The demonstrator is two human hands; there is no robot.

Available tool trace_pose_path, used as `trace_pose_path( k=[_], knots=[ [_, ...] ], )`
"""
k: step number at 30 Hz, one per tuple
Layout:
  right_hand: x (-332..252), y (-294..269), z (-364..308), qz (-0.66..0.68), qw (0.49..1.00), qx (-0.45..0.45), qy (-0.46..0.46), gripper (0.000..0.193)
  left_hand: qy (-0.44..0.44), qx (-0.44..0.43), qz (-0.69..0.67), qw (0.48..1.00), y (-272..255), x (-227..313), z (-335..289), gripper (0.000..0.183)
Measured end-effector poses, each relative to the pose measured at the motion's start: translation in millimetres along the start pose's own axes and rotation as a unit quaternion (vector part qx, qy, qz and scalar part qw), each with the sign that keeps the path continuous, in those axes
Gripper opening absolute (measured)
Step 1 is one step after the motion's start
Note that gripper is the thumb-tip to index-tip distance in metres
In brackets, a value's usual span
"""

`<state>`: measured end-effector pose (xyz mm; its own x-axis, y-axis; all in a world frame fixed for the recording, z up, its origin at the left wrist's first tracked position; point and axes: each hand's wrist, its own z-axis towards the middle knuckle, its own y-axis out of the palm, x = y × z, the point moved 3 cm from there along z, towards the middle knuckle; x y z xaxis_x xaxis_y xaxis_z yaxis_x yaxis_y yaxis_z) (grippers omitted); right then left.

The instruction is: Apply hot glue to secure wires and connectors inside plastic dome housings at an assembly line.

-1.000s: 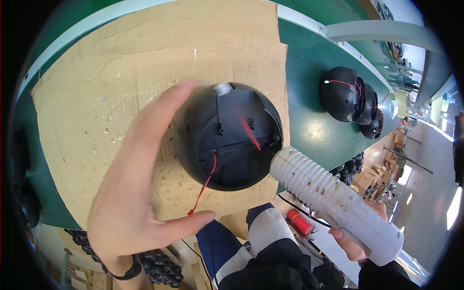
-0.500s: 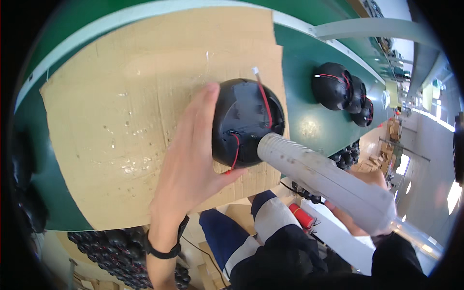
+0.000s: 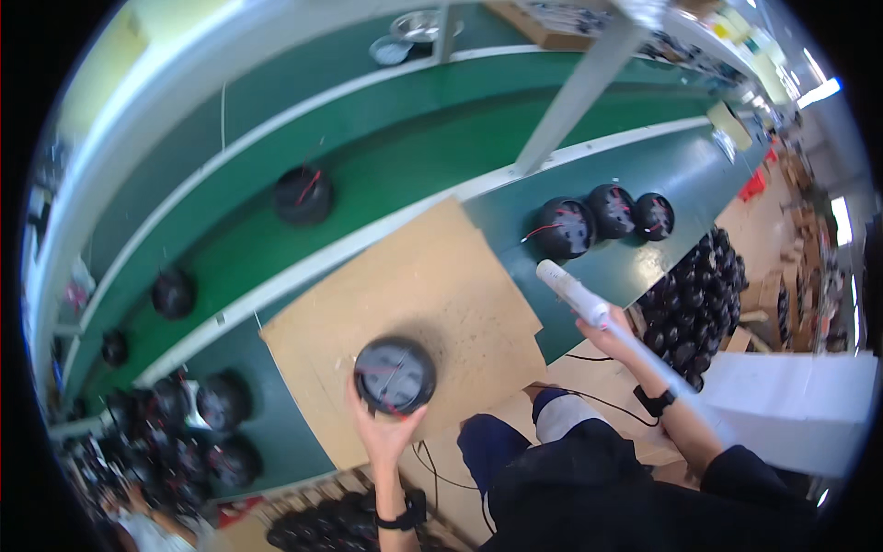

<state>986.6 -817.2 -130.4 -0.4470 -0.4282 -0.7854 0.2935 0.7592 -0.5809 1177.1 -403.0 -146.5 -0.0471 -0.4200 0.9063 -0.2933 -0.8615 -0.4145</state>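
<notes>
My left hand (image 3: pixel 381 436) is closed on the lower rim of a round black housing (image 3: pixel 395 374), thumb and fingers on either side. Red wire shows on the housing's grey top. Beneath it lies a brown cardboard sheet (image 3: pixel 460 304). Off to the right, my right hand (image 3: pixel 607 337) grips a white tube-shaped tool (image 3: pixel 572 293) with a narrower front end. A pale hose-like length trails from the tool past my forearm, blurred. The tool's tip points up and left, apart from the housing and close to three similar housings (image 3: pixel 563 228) on the green table.
A green conveyor (image 3: pixel 386 175) behind a pale rail carries spaced housings (image 3: pixel 303 195). More housings (image 3: pixel 223 400) crowd the left, near another person's arms (image 3: pixel 152 511). Heaps of black housings (image 3: pixel 694 304) lie right and below. A slanted metal post (image 3: pixel 579 101) stands at the rail.
My view has swung up and widened. The tool has moved off the housing to the right with my right hand. My left hand stays on the housing.
</notes>
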Motion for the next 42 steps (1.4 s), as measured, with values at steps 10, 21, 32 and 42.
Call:
trace_pose_path(
  k=[10, 21, 32, 42],
  knots=[
    [85.4, -46.6, -79.5, 0.16, 0.956, 0.178, 0.167, 0.04, 0.206, -0.252, 0.059, 0.944, 180.4, 99.2, 37.4, 0.116],
    [81.9, -113.3, -45.9, -0.031, 0.976, 0.212, -0.025, 0.034, 0.19, -0.257, 0.058, 0.946, 248.5, 66.5, 55.6, 0.083],
    [-121.2, 174.9, 128.5, -0.205, 0.959, -0.075, -0.182, 0.055, -0.166, 0.078, 0.028, 0.983, -116.3, -126.7, 22.1, 0.04],
    [-237.6, 234.4, 237.4, -0.333, 0.921, -0.084, -0.185, 0.094, -0.06, 0.275, 0.418, 0.864, -162.0, -173.4, -31.3, 0.059]
  ],
)
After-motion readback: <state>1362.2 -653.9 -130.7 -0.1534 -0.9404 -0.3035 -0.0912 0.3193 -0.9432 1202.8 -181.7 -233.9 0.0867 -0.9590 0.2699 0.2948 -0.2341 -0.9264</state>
